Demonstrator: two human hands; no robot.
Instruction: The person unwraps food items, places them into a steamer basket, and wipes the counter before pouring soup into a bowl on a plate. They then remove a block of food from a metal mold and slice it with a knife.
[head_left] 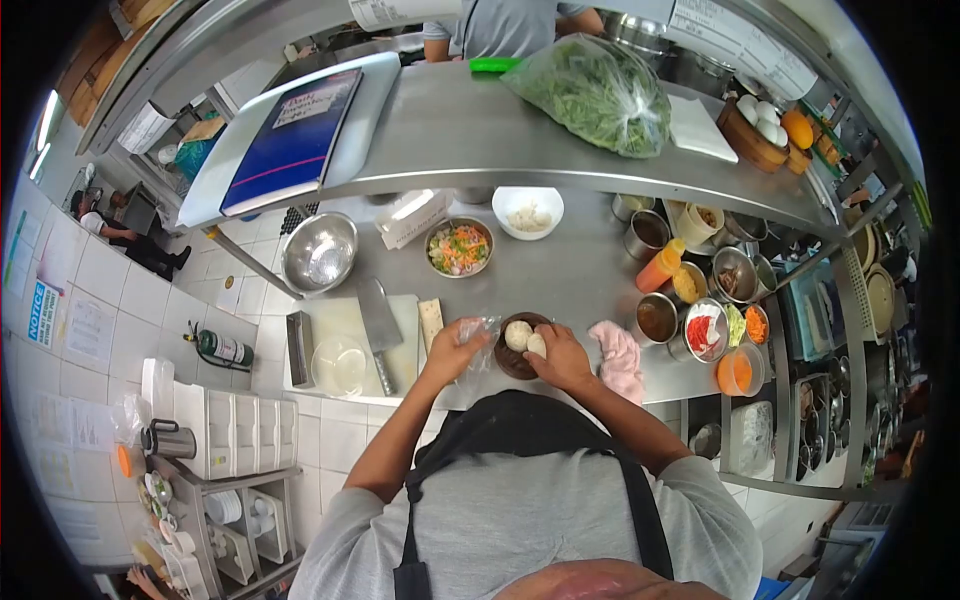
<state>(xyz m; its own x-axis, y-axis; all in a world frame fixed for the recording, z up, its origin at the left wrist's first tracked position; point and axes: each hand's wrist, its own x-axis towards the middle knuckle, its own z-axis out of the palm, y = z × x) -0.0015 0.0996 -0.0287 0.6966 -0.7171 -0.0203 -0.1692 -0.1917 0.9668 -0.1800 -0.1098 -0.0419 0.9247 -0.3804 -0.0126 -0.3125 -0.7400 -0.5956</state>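
Observation:
My left hand [459, 347] is closed on a clear plastic wrap [479, 362], just left of a dark round bowl [506, 366]. Two pale round balls show at that bowl: one [518, 335] lies in it, and a smaller one [537, 346] is at the fingertips of my right hand [562, 354], whose fingers curl round it over the rim. A pink cloth [619, 364] lies to the right of my right hand. Beyond the dark bowl stand a white bowl [528, 230] with pale food and a metal bowl of chopped vegetables [460, 247].
At left are a cutting board [402, 335] with a cleaver [380, 318] and an empty steel bowl [320, 254]. Sauce bottles [661, 265] and ingredient containers [740, 370] crowd the right. A steel shelf [430, 130] spans overhead, with another person [508, 30] beyond.

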